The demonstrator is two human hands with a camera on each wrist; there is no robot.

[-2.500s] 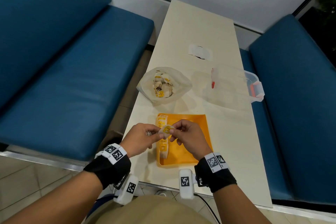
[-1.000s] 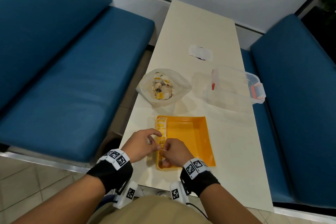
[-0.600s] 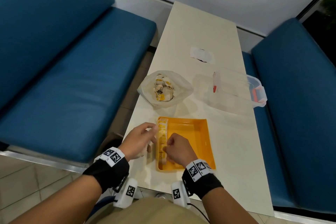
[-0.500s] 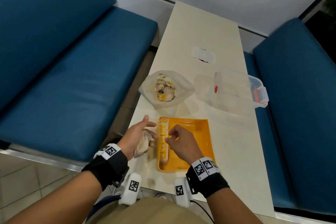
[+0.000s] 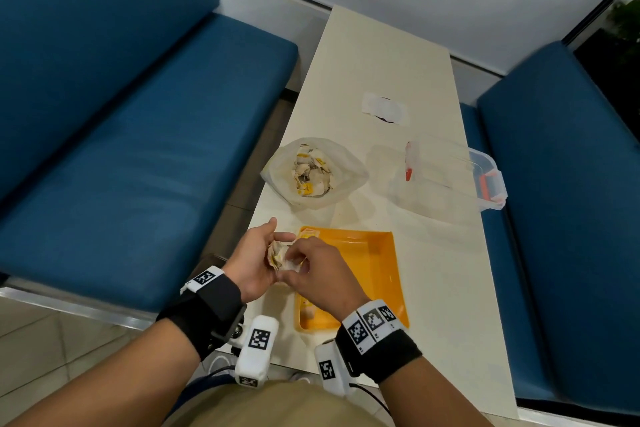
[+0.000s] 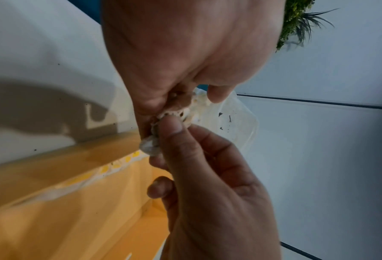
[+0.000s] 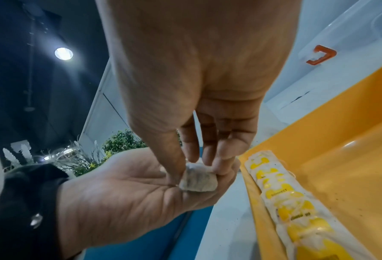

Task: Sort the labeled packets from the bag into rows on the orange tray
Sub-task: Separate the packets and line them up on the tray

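Note:
A row of yellow-and-white labeled packets point(image 7: 292, 202) lies along the left wall of the orange tray point(image 5: 375, 274). Just left of the tray's far corner, my left hand point(image 5: 268, 248) cups a small bunch of packets point(image 5: 278, 253), fingers curled round them. My right hand point(image 5: 292, 258) reaches across and pinches one greyish packet point(image 7: 197, 179) in that palm between thumb and fingers. In the left wrist view the pinched packets point(image 6: 176, 112) sit above the tray's rim point(image 6: 74, 158). The open plastic bag point(image 5: 313, 172) with several more packets stands beyond the tray.
A clear plastic box point(image 5: 450, 177) with orange latches sits right of the bag. A flat white wrapper point(image 5: 384, 107) lies farther up the narrow cream table point(image 5: 443, 288). Blue benches point(image 5: 138, 149) flank it on both sides. The tray's right part is bare orange.
My right hand left the row in the tray and moved up to my left palm. The left hand opened upward with its bunch of packets near the tray's far left corner.

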